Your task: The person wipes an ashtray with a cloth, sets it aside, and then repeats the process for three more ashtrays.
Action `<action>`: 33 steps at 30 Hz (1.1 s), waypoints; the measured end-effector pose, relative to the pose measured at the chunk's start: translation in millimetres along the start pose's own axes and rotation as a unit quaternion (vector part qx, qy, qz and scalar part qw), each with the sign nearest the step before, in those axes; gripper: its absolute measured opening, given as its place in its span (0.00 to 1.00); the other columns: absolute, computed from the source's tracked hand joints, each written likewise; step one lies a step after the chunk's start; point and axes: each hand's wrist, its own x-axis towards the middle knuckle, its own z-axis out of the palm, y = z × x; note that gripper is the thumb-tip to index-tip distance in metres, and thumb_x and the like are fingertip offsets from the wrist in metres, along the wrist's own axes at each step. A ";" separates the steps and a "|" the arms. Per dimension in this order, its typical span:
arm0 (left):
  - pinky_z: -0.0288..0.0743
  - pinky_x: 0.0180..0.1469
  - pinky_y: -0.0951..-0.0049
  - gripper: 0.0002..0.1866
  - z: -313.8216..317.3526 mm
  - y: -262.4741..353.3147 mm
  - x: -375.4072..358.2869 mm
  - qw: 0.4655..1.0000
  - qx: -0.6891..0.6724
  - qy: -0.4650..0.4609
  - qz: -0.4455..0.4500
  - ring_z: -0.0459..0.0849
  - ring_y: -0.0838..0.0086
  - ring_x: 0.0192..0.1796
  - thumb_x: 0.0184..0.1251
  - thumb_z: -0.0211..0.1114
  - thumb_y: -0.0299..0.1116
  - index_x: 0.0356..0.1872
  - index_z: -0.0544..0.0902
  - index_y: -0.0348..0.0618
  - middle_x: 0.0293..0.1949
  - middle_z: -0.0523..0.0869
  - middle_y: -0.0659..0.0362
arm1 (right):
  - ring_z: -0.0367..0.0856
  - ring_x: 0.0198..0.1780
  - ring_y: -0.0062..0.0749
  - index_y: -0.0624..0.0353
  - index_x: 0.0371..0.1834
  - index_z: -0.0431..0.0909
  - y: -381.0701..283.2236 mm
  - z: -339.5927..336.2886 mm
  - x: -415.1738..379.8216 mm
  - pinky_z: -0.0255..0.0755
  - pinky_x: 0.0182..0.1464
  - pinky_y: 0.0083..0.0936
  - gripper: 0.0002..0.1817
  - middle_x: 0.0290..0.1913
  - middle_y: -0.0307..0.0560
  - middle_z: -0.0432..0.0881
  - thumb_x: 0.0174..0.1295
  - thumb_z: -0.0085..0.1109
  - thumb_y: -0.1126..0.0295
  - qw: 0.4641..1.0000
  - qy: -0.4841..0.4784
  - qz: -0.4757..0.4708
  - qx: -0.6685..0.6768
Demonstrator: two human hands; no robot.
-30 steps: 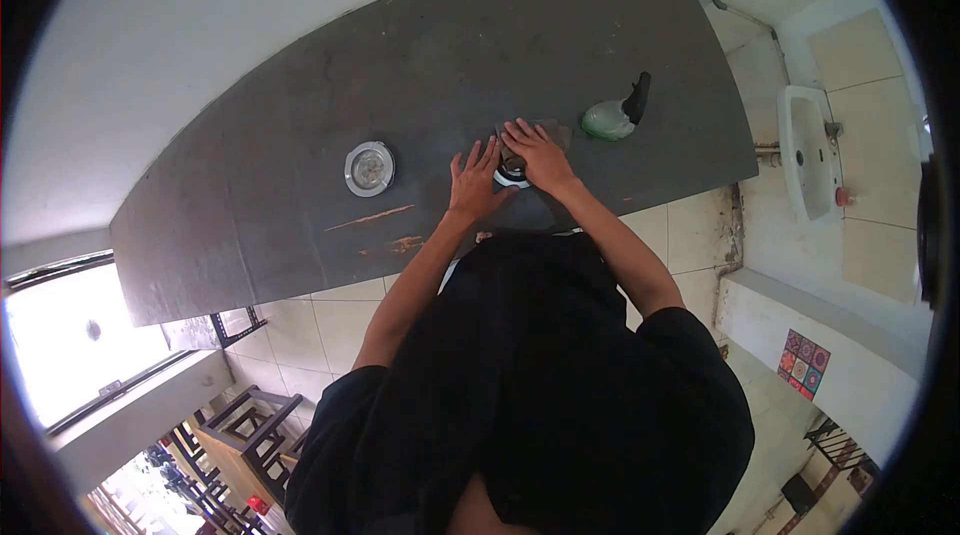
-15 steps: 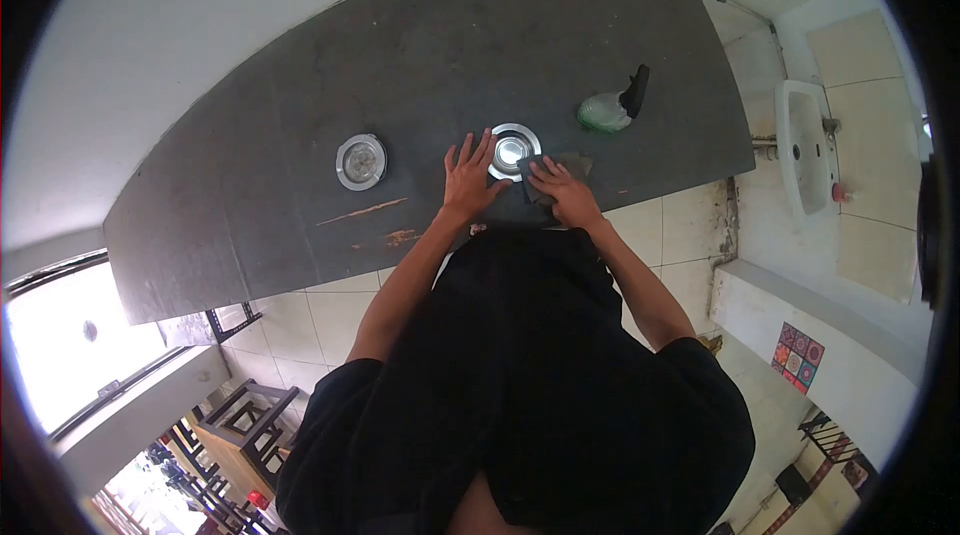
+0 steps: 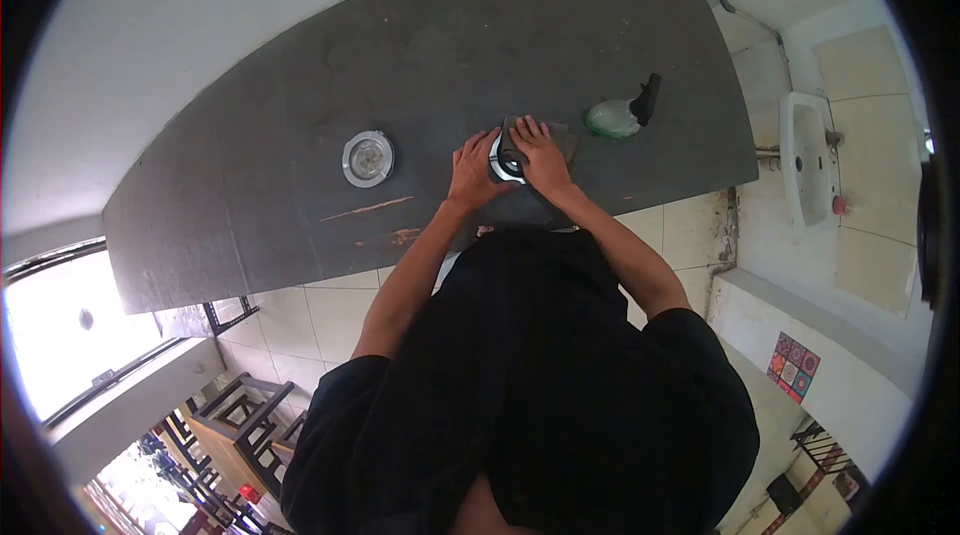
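Observation:
A shiny round metal ashtray (image 3: 495, 163) lies on the dark grey table (image 3: 450, 45) in front of me, partly covered by my hands and a cloth. My left hand (image 3: 476, 173) is at its left side, fingers and thumb bent around the rim. With fingers extended, my right hand (image 3: 541, 157) presses a dark grey cloth (image 3: 563, 141) onto the ashtray's upper right part. Some of the cloth sticks out to the right of that hand. Off to the left sits a second round silver ashtray (image 3: 368, 159).
A spray bottle (image 3: 612, 119) with green at its base and a black trigger head is right of the cloth. Scratches (image 3: 366, 208) mark the table near its front edge. A white sink (image 3: 802, 160) hangs at the right wall. Wooden stools (image 3: 240, 425) are at lower left.
My right hand has moved up and left with the cloth, from the ashtray's lower right edge onto its top. My left hand has curled closer around the rim.

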 end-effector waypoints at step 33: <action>0.56 0.84 0.49 0.63 2.8 -6.7 -3.1 0.999 0.029 0.007 0.021 0.69 0.57 0.84 0.47 0.90 0.56 0.85 0.67 0.49 0.77 0.79 0.49 | 0.68 0.85 0.40 0.51 0.74 0.83 36.2 -76.7 -60.2 0.59 0.88 0.45 0.42 0.79 0.40 0.80 0.53 0.53 0.91 0.990 0.054 0.025 0.131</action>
